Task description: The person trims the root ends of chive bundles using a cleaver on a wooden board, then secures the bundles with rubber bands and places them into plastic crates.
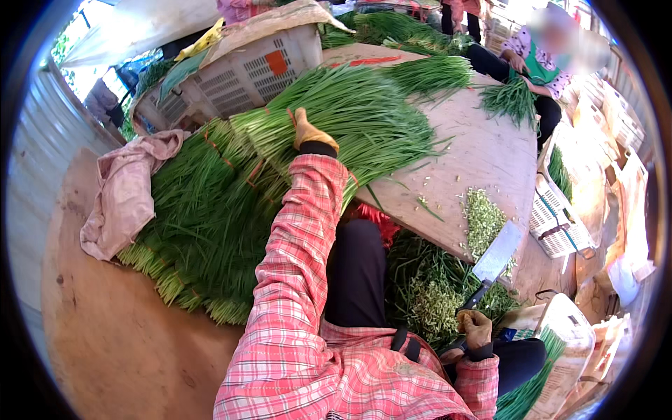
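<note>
My left hand (312,133), in what looks like a tan glove, reaches forward and closes on a bundle of long green garlic chives (364,115). Its fingertips are partly hidden among the leaves. Red bands tie several bundles, and a large pile of chives (203,203) lies just left of my arm. Low at the right, my right hand (476,329) is wrapped round the dark handle of a cleaver (498,250). The wide blade points up and away from me, beside chopped pale stem ends (484,222) at the board's edge.
A wooden board (483,154) extends ahead, with more chives (430,73) on it. Trimmings (437,308) are heaped below its edge. A white crate (245,77) stands behind the pile, a pink cloth (126,189) at left. Another person (542,70) holds chives at far right, near a basket (556,217).
</note>
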Motion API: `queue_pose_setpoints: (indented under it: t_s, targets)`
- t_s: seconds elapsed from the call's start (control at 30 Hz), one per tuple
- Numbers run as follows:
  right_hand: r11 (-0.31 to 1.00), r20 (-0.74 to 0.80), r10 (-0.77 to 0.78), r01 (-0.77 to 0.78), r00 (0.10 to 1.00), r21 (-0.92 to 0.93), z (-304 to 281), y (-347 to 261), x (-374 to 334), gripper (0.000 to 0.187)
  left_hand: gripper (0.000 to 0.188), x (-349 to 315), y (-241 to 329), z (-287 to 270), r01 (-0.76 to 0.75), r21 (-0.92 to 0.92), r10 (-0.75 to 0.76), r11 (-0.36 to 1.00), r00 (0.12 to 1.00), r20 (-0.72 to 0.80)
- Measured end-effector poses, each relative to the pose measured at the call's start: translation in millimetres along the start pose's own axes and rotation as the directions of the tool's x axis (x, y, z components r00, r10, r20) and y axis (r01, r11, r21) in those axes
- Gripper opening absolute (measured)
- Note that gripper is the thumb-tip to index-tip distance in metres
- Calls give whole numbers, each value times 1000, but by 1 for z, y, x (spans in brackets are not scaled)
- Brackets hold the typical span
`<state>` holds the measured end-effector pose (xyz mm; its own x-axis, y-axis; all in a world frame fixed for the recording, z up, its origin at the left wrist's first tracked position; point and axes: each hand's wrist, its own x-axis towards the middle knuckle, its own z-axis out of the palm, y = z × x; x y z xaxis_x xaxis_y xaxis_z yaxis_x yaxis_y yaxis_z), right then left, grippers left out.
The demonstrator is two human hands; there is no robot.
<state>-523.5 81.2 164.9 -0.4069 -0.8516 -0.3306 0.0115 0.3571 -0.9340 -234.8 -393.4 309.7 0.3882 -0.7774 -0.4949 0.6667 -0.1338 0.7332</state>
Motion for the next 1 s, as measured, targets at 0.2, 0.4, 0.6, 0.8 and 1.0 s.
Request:
queue_pose_setpoints:
  t_s: [0.2,0.4,0.6,0.8,1.0]
  targets:
    - [999,-2,36,-36,999,-20,15,-8,-2,16,47,-32,20,-68,-863,501,579,-61,378,722]
    - [998,52,-7,10,999,-64,43,-18,-2,18,30,-108,26,-153,-237,78,92,968,629,772]
    - [966,171,166,-126,971,-225,84,-13,-4,17,25,21,69,-328,-610,426,528,668,792,306]
    - [865,216,66,52,974,-499,113,-13,-2,18,62,91,73,-324,-566,794,583,-221,576,573]
    - [856,80,155,-93,985,-508,114,-17,-11,18,110,185,83,-245,-159,736,398,-658,756,520]
